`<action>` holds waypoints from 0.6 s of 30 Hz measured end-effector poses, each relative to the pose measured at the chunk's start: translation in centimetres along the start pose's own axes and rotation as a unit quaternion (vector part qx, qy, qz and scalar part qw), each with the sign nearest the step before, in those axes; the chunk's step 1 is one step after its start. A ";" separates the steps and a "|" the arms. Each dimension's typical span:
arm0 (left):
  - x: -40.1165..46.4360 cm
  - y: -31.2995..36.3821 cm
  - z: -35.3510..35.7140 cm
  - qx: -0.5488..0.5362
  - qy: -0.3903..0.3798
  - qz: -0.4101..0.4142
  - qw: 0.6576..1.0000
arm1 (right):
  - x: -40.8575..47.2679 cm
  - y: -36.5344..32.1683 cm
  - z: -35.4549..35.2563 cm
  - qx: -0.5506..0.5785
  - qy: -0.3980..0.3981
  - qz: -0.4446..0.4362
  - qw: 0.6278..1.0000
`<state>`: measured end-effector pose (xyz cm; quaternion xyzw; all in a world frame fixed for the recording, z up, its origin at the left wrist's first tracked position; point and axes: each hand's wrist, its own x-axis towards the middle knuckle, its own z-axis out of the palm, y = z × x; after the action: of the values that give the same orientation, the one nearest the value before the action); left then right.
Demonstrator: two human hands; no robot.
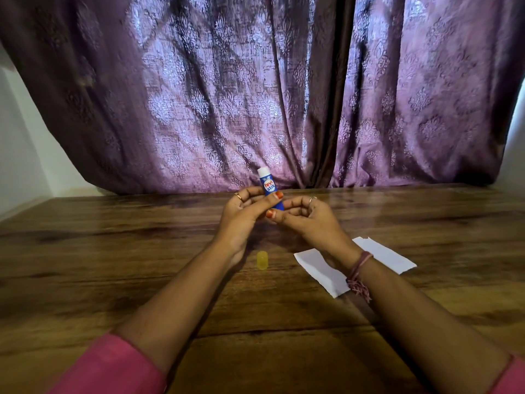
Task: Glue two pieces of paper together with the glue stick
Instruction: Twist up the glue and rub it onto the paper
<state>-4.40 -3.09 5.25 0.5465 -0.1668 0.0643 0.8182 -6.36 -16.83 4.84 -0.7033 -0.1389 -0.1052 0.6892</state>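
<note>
1. A purple patterned curtain (255, 89) hangs beyond both hands, filling the background down to the far edge of the table.
2. The wooden table (113, 251) spreads beneath the hands and forearms.
3. Two white pieces of paper (318, 268) lie flat on the table under the right wrist, showing on both sides of it; their edges overlap or touch beneath the arm, and I cannot tell which.
4. The left hand (241, 214) is raised above the table, fingers and thumb curled around the glue stick.
5. The right hand (306, 220) sits just right of the left, its fingers curled, thumb and fingertips pinching the stick's lower end.
6. The blue glue stick (270, 191) stands nearly upright between the hands, white tip uncovered and pointing up.
7. The yellow cap (262, 260) stands on the table below the left hand, near the wrist.
</note>
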 end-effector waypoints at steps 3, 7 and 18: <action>-0.4 0.2 0.4 -0.004 -0.017 -0.003 1.000 | 0.1 0.3 0.2 -0.007 0.007 -0.017 1.000; -0.5 0.7 0.1 -0.008 -0.033 -0.001 0.999 | 0.1 0.5 0.5 -0.026 -0.002 -0.030 0.999; -0.4 1.6 -0.4 -0.006 -0.093 -0.038 0.995 | -1.1 -0.6 0.2 0.147 -0.166 0.032 0.975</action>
<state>-5.20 -2.08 6.38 0.5509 -0.2216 -0.0192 0.8044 -7.60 -16.68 5.07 -0.6064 -0.2426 0.0563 0.7552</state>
